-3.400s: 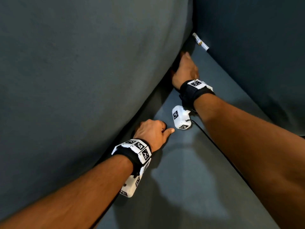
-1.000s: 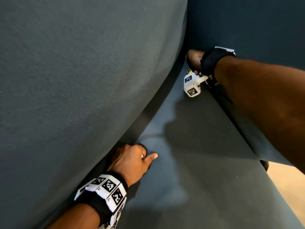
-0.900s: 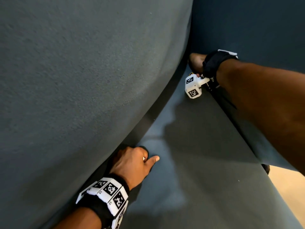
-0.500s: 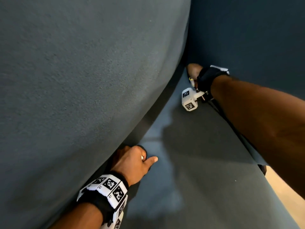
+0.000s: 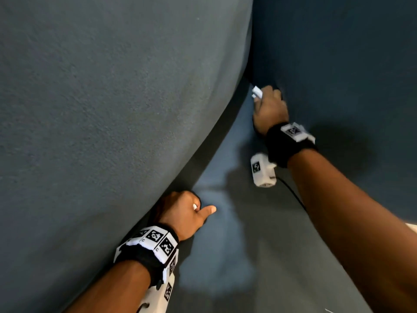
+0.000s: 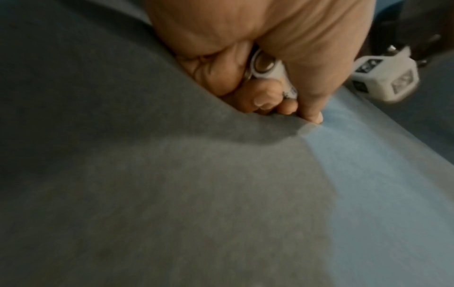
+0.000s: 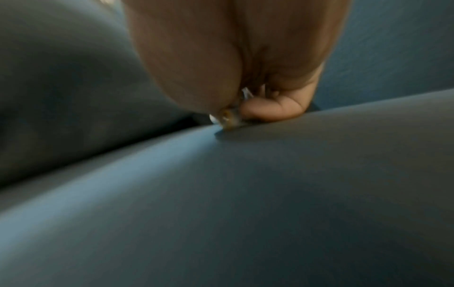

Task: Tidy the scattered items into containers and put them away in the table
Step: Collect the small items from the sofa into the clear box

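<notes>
My left hand (image 5: 185, 211) rests at the seam under the big grey back cushion (image 5: 101, 109), curled into a fist with the thumb sticking out. It grips a small white battery (image 6: 264, 66) whose metal end shows in the left wrist view; only a white speck of that battery (image 5: 194, 206) shows from the head. My right hand (image 5: 268, 107) is further back, against the dark side cushion (image 5: 338, 53), and holds a second white battery (image 5: 257, 92) that pokes out above the knuckles. In the right wrist view this battery (image 7: 228, 116) touches the seat, blurred.
The grey-blue seat cushion (image 5: 237, 256) runs between the two upright cushions as a narrow wedge. The right wrist camera housing (image 5: 262, 169) with its black cable hangs just above the seat. A strip of pale floor (image 5: 411, 227) shows at the right edge.
The white battery that lay in the far corner is now in my right hand, which has drawn back from the corner and turned knuckles up. My left hand stays in the same fist at the seam.
</notes>
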### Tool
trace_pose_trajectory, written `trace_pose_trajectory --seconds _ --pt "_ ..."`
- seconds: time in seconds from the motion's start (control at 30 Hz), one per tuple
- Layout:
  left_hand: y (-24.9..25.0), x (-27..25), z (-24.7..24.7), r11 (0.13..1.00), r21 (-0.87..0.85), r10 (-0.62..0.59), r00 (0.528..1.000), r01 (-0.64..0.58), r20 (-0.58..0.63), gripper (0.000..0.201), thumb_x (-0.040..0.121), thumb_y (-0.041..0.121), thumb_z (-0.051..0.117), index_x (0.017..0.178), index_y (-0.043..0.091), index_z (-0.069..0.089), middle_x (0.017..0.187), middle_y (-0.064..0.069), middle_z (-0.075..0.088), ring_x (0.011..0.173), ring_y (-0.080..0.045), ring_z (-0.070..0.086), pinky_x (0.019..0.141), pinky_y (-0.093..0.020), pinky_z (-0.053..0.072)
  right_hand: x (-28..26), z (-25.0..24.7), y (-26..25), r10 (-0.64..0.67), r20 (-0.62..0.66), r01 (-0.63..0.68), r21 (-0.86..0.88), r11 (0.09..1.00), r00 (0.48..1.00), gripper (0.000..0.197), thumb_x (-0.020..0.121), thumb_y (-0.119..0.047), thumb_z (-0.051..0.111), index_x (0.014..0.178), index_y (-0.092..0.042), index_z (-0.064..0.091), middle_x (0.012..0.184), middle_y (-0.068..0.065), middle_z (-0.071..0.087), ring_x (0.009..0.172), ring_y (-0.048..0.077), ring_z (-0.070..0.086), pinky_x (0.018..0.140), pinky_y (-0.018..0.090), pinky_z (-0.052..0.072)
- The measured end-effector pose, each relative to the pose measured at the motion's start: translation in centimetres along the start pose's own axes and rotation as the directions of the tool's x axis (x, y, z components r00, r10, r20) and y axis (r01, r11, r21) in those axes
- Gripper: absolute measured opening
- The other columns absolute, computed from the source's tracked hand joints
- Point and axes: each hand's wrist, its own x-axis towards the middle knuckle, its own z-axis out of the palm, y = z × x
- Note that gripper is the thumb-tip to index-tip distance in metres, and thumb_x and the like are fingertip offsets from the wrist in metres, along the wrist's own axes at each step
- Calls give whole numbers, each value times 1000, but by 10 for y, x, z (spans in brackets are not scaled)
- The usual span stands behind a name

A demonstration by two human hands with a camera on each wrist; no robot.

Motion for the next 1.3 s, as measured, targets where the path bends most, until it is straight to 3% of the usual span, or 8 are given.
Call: trace_pose_trajectory --seconds 0.2,0.47,0.73,0.87,1.0,1.1,1.17,1.3 --pt "4 3 -3 1000 30 0 1000 -1 17 69 74 64 65 51 4 40 44 -10 43 51 -29 51 49 -31 41 -95 -4 27 -210 -67 191 -216 957 975 35 99 -30 32 103 -5 56 98 20 54 81 41 52 73 48 35" --pt "11 -4 -8 996 69 62 997 -59 -36 65 77 60 66 55 1 50 47 -10 53 53 -25 55 50 -28 39 -219 -20 2 -174 247 219 -166 962 953 33 101 -45 38 108 -14 48 105 11 57 84 40 61 57 37 34" --pt "18 -36 -8 991 135 41 988 -20 -152 57 82 64 56 58 13 56 77 -13 67 84 -37 62 66 -29 42 -305 -26 -12 -26 281 34 -23 999 959 33 103 -39 37 110 -8 44 103 19 63 91 45 58 64 40 32" --pt "13 -93 -6 996 77 -45 996 51 -81 63 80 64 59 54 8 48 54 -2 54 70 -33 57 60 -30 38 -376 -31 -10 53 337 -108 147 983 940 30 102 -41 40 101 -11 43 93 18 63 89 44 58 67 40 35" --pt "-12 -186 21 989 132 -53 997 61 -57 66 82 63 58 51 7 41 47 -2 46 62 -32 50 58 -32 36 -463 -35 -1 156 350 -292 381 877 924 27 100 -44 43 88 -21 39 74 0 51 76 36 50 63 32 29" --pt "-27 -260 50 986 147 -75 996 81 -45 62 81 66 57 53 11 48 49 0 51 64 -30 55 60 -31 38 -532 -31 14 173 377 -362 514 778 910 32 99 -46 45 81 -20 42 70 0 57 65 28 51 61 33 39" --pt "-36 -300 70 988 101 -111 992 116 -53 61 80 65 58 55 11 51 48 1 52 63 -29 57 58 -31 39 -570 -29 20 194 439 -457 639 619 877 32 98 -42 49 78 -18 45 63 0 55 51 19 50 52 28 41" --pt "-47 -392 125 983 -47 -179 983 178 -40 60 81 60 62 55 8 47 41 -1 46 49 -26 54 55 -31 43 -656 -49 33 155 609 -627 739 247 778 27 99 -31 50 99 -4 55 61 5 52 43 12 40 37 19 27"
